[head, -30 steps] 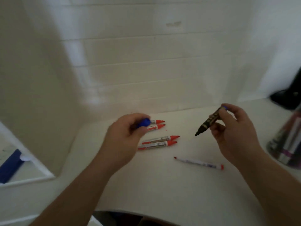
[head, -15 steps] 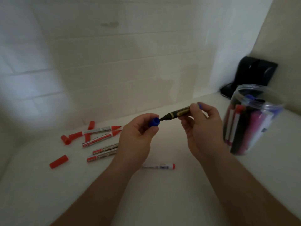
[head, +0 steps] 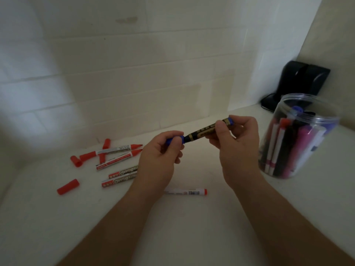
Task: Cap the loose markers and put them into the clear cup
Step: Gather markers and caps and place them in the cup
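Left hand (head: 159,156): we see its fingers and thumb pinching the blue cap (head: 175,140), which sits on the tip end of the black marker (head: 204,131).
Right hand (head: 237,143): we see it gripping the black marker by its rear half, thumb on top, the blue end plug showing just past the thumb.
Black marker: held in the air, tilted, its capped end lower and away from the clear cup (head: 299,137), its rear end toward the cup.
Clear cup: standing on the white counter (head: 192,227) just beside the right hand, already holding several capped markers in black, white, pink and blue.
Thin white marker (head: 186,191): lying flat on the counter, nearer us than the cup, below the two hands, red end toward the cup.
Red-tipped markers (head: 119,156): we count four, uncapped, lying well apart from the cup on the far side of the left hand; two are partly hidden by that hand.
Red caps (head: 68,187): loose on the counter beyond those markers, farthest from the cup.
Black object (head: 299,81): behind the cup, in the wall corner; we cannot tell what it is.
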Demonstrator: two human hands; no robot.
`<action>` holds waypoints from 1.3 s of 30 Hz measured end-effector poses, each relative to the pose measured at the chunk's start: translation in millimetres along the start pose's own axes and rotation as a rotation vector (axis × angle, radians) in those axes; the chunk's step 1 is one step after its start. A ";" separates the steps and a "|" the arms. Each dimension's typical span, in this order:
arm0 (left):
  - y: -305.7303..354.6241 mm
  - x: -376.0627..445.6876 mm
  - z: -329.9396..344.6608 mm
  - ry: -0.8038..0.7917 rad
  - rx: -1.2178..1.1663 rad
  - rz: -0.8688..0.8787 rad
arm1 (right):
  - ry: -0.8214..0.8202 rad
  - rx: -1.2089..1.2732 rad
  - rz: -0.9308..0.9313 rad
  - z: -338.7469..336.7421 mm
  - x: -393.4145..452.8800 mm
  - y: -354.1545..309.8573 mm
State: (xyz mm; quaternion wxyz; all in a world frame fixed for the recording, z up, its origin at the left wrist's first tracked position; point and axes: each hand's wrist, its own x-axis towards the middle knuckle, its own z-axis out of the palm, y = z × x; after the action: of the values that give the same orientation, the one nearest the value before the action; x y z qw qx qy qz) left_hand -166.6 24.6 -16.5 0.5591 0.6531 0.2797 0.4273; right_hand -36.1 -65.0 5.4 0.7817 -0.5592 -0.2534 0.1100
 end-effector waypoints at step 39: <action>-11.3 -2.0 -6.8 0.008 -0.023 0.080 | -0.410 -0.239 -0.002 -0.9 -6.2 14.3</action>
State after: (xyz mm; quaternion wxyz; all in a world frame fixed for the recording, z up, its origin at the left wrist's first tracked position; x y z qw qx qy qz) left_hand -172.1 28.7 -27.8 0.5481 0.6555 0.2508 0.4551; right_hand -39.2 -63.5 -9.9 0.6423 -0.6132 -0.4189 0.1897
